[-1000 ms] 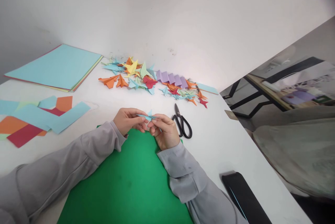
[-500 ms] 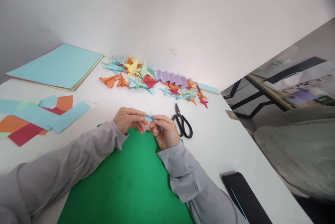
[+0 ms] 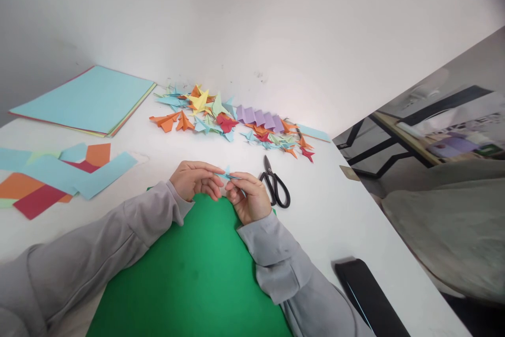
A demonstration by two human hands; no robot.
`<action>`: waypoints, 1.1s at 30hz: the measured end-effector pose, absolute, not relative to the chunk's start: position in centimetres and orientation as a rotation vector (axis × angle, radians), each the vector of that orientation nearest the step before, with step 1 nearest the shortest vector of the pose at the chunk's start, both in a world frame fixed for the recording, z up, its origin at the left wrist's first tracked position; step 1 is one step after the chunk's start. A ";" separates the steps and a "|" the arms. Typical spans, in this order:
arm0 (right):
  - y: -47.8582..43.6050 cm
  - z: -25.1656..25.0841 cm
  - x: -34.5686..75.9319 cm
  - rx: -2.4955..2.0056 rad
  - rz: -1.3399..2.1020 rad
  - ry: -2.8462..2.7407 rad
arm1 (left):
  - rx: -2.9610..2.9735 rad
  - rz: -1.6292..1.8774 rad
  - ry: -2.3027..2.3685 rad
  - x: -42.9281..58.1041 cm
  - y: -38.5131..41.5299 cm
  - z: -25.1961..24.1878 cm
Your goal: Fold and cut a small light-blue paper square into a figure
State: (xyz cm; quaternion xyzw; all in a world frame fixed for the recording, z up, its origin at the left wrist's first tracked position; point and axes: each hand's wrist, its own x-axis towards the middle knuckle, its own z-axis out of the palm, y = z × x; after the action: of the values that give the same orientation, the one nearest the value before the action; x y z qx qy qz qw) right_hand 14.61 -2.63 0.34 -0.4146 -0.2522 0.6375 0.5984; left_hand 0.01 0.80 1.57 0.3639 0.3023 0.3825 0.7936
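Note:
A small folded piece of light blue paper (image 3: pixel 227 175) is held up between my two hands, above the far end of a green sheet (image 3: pixel 193 268). My left hand (image 3: pixel 197 179) pinches its left end between thumb and forefinger, the other fingers loosely curled. On the other side, my right hand (image 3: pixel 249 197) grips the right end with thumb and forefinger. Fingertips cover part of the paper, so its full shape is hidden. Black-handled scissors (image 3: pixel 275 182) lie just right of my right hand, blades pointing away.
Folded paper shapes (image 3: pixel 201 103) in several colours lie along the wall, with pleated purple paper (image 3: pixel 258 118) among them. Cut paper strips (image 3: pixel 51 169) are spread at left, below stacked coloured sheets (image 3: pixel 90 98). A black case-like object (image 3: pixel 369 295) lies near the right table edge.
Almost nothing differs. My left fingers have shifted very slightly on the blue paper; both hands stay in the same place.

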 end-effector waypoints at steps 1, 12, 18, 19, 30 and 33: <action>-2.6 0.4 14.6 -0.962 1.475 -0.584 | 0.782 0.838 0.655 0.1 0.7 1.6; -2.6 0.3 14.7 -0.936 1.482 -0.605 | 0.856 0.902 0.726 0.3 0.5 1.4; -2.6 0.4 14.7 -0.953 1.474 -0.601 | 0.856 0.889 0.748 0.3 0.5 1.5; -2.6 0.4 14.7 -0.956 1.474 -0.601 | 0.850 0.880 0.750 0.2 0.5 1.6; -2.6 0.3 14.7 -0.950 1.476 -0.603 | 0.817 0.857 0.649 -0.2 0.8 1.5; -2.6 0.2 14.7 -0.940 1.471 -0.596 | 0.790 0.860 0.648 -0.3 1.2 1.3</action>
State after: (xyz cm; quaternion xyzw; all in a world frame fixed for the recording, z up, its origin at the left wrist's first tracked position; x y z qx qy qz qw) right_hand 14.72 -2.63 0.24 -0.4063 -0.2576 0.6354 0.6040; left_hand -0.32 1.23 1.28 0.3664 0.3006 0.3985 0.7852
